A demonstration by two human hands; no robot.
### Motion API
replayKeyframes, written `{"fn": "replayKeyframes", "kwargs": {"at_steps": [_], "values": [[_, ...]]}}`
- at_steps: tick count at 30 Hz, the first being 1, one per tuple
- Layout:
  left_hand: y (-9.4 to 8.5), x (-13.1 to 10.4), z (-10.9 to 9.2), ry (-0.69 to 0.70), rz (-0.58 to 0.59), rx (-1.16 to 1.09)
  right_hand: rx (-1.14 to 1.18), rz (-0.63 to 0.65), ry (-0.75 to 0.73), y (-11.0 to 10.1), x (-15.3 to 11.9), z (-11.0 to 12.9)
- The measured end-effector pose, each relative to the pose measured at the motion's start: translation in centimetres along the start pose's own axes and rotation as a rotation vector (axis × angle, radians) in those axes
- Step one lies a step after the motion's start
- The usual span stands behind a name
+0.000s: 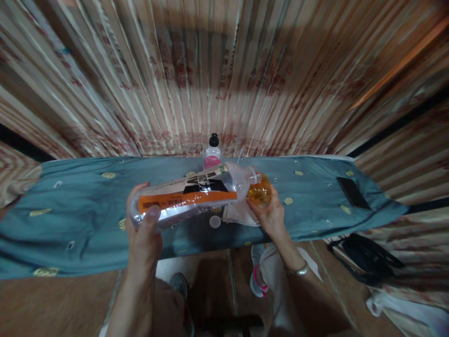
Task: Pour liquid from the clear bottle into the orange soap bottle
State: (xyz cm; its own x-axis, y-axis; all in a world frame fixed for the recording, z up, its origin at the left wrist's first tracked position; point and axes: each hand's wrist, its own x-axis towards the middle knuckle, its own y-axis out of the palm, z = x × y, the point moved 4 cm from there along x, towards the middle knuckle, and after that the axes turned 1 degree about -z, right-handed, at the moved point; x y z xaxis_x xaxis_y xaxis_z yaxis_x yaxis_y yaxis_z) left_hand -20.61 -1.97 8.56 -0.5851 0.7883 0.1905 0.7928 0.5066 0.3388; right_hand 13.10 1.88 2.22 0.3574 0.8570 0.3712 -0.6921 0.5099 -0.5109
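Note:
My left hand [145,224] is wrapped round the base of a large clear plastic bottle [196,192] with an orange, black and silver label. The bottle lies tilted almost level, its neck pointing right and meeting a small container of amber liquid [259,191]. That container is gripped by my right hand [270,215], fingers closed about its side. Whether liquid passes between the two cannot be made out. Below the bottle's neck lies a crumpled whitish cloth or bag [242,214]. Beside it is a round white cap [215,222].
Behind the large bottle stands a clear bottle with a black top and pink label [212,157]. A dark phone [352,192] rests on the right of the teal-covered table [80,201]. A black bag [365,257] sits low at the right. Pleated curtains [217,84] close off the back.

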Motion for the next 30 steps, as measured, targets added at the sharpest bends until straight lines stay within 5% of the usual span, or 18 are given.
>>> {"fn": "replayKeyframes", "kwargs": {"at_steps": [30], "values": [[-0.14,0.07,-0.43,-0.053,-0.061,-0.09,0.0,0.005,-0.018,0.26,0.04,-0.24]]}}
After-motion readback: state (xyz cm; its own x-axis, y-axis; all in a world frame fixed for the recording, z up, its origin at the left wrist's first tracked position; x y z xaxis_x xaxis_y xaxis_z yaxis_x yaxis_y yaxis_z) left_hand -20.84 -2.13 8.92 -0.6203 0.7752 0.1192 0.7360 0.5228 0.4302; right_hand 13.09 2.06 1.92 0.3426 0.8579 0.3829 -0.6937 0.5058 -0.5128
